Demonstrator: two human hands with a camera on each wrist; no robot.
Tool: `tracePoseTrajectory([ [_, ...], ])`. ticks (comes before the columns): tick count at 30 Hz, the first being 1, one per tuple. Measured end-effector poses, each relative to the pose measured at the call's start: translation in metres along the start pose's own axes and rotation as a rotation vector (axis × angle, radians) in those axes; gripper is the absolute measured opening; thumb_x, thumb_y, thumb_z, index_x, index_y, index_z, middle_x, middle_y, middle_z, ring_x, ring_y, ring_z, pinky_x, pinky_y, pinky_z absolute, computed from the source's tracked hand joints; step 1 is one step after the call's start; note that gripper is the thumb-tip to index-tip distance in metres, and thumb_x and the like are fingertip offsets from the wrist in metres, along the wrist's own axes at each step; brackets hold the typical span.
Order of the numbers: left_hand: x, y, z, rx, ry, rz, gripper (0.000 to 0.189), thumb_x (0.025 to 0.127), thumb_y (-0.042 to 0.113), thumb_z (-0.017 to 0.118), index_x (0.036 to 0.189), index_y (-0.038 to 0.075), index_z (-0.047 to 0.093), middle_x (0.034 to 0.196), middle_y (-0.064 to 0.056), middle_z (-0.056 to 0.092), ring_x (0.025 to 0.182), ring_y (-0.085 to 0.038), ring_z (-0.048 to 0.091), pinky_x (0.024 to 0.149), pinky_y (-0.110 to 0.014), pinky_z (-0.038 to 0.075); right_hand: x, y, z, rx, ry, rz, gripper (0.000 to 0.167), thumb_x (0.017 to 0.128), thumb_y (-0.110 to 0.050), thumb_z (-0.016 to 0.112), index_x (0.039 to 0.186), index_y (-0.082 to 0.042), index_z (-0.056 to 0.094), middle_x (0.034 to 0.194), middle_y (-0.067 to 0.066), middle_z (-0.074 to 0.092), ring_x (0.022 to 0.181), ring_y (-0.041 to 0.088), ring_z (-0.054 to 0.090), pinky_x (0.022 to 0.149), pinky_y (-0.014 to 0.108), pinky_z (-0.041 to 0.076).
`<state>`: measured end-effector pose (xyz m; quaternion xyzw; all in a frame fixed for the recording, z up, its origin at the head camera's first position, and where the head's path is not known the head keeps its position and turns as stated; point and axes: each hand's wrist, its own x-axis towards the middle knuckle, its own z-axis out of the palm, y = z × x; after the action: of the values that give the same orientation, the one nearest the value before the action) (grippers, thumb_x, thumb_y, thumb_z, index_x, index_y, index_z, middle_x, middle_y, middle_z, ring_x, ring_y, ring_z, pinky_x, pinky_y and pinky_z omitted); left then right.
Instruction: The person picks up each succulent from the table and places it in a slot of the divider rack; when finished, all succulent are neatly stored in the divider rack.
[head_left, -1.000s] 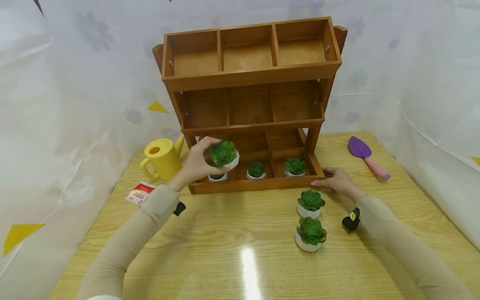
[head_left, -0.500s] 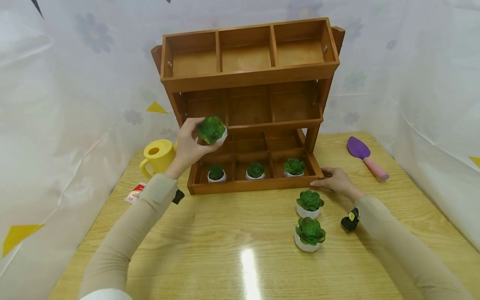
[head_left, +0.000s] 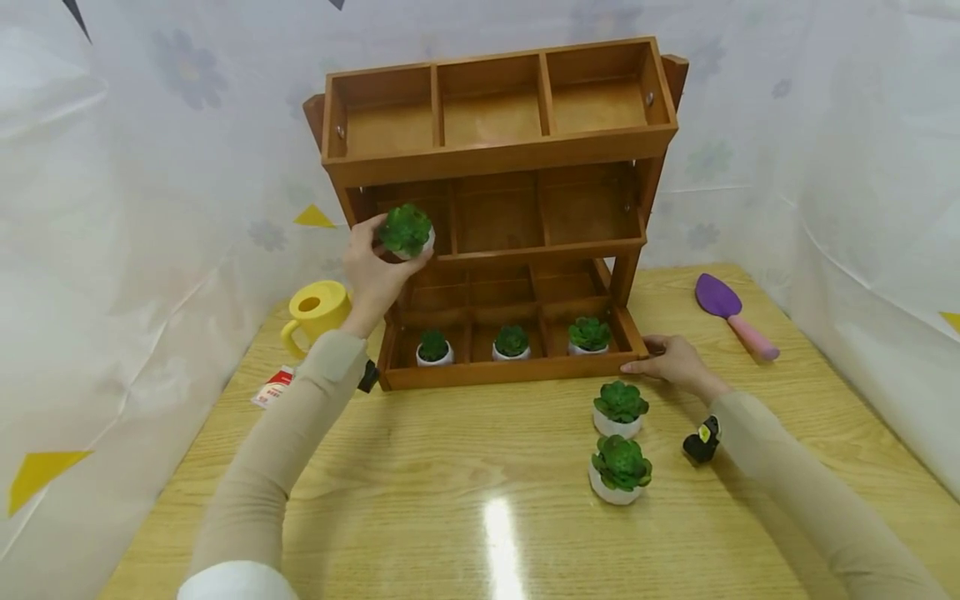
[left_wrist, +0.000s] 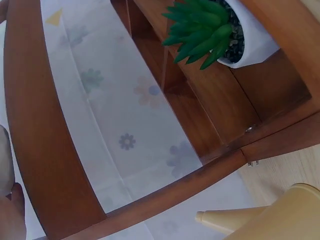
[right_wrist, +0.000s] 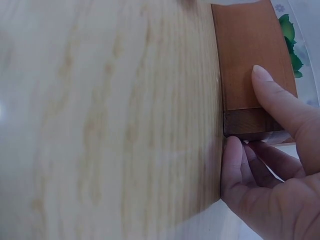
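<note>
My left hand [head_left: 372,271] grips a potted succulent [head_left: 406,232] by its white pot, in front of the left compartment of the middle tier. That tier belongs to a three-tier brown wooden plant shelf [head_left: 495,156]. My right hand [head_left: 673,365] holds the shelf's lower front right corner; in the right wrist view the thumb lies on the front board [right_wrist: 252,55] and the fingers [right_wrist: 234,160] curl at its end. Three small succulents, the left one [head_left: 433,347], a middle one [head_left: 512,342] and the right one [head_left: 588,335], stand in the bottom tier's front compartments.
Two more potted succulents, a rear one [head_left: 619,408] and a nearer one [head_left: 620,471], stand on the table before the right hand. A yellow watering can [head_left: 318,310] and a red-white packet [head_left: 273,388] lie left. Rightward lies a purple trowel [head_left: 720,297] with a pink handle.
My left hand has raised the potted succulent from over the bottom tier, up and leftward to the middle tier. The bottom left succulent shows fully now. My right hand stays at the corner.
</note>
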<state>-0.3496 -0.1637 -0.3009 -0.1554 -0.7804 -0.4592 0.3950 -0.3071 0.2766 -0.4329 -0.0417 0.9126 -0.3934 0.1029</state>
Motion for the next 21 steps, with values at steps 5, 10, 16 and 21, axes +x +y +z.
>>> tracePoseTrajectory([
  [5, 0.003, -0.003, 0.005, 0.066, 0.008, -0.027, 0.066, 0.071, 0.026, 0.086, 0.123, -0.001, 0.056, 0.115, -0.019, 0.055, 0.107, -0.029, 0.055, 0.089, -0.038, 0.053, -0.001, 0.002, 0.001, 0.005, 0.000, -0.002, 0.093, 0.080, -0.050, 0.074, 0.145, 0.004, 0.036, 0.139, 0.030, 0.046, 0.128, 0.046, 0.042, 0.103, 0.056, 0.038],
  [10, 0.002, -0.004, 0.009, 0.133, 0.007, -0.060, 0.067, 0.071, 0.029, 0.086, 0.122, -0.001, 0.057, 0.116, -0.020, 0.056, 0.108, -0.032, 0.053, 0.095, -0.043, 0.045, -0.001, 0.002, 0.002, 0.003, 0.000, -0.002, 0.093, 0.080, -0.050, 0.073, 0.145, 0.005, 0.036, 0.138, 0.030, 0.046, 0.126, 0.045, 0.044, 0.101, 0.055, 0.040],
  [16, 0.005, -0.002, 0.013, 0.169, -0.032, -0.107, 0.067, 0.072, 0.031, 0.084, 0.123, -0.001, 0.056, 0.117, -0.021, 0.055, 0.109, -0.034, 0.052, 0.099, -0.047, 0.042, -0.001, 0.004, 0.001, -0.001, 0.010, -0.003, 0.092, 0.080, -0.049, 0.074, 0.144, 0.005, 0.037, 0.137, 0.030, 0.047, 0.125, 0.045, 0.045, 0.101, 0.055, 0.040],
  [21, 0.009, 0.001, 0.009, 0.206, -0.074, -0.151, 0.066, 0.072, 0.031, 0.084, 0.122, -0.001, 0.056, 0.117, -0.022, 0.056, 0.110, -0.035, 0.052, 0.099, -0.049, 0.041, 0.001, 0.003, 0.000, -0.002, 0.006, 0.003, 0.094, 0.079, -0.052, 0.074, 0.145, 0.003, 0.036, 0.140, 0.029, 0.045, 0.129, 0.047, 0.040, 0.104, 0.057, 0.036],
])
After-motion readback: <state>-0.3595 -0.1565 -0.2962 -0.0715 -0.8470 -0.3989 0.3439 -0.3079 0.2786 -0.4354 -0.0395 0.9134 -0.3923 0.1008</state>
